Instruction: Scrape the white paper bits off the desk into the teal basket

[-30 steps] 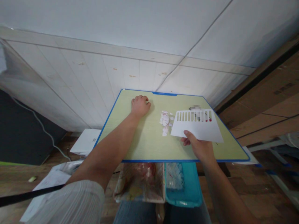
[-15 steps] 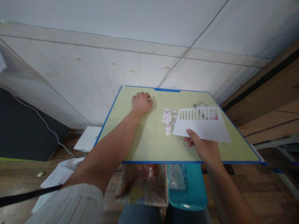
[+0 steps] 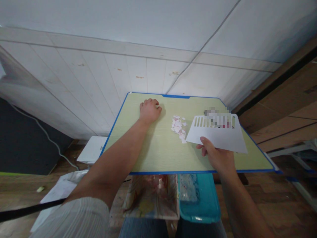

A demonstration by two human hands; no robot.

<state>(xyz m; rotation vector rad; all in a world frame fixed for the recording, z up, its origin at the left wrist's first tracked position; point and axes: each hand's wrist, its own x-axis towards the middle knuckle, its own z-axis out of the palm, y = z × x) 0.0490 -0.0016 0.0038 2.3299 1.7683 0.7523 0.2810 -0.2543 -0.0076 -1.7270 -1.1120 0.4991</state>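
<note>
My right hand grips a white sheet of paper by its near edge, thumb on top. A row of slots is cut along the sheet's far edge. Left of the sheet, a loose pile of small white paper scraps lies on the pale green folding table; a few scraps trail toward the sheet's left corner. My left hand rests palm down near the table's far left, fingers loosely bent and a little apart, with nothing visible in it. A blurred-out item sits behind the sheet, its kind unreadable.
Blue edging runs round the tabletop. Below its front edge are a patterned open box and a turquoise plastic bin, just ahead of my knees. A white wall with a hanging cable stands behind; brown boxes are at right.
The paper sheet in my right hand has shifted slightly right. The nearest scraps now lie further right, close to its left corner. My left hand stays in place; the view has shifted slightly.
</note>
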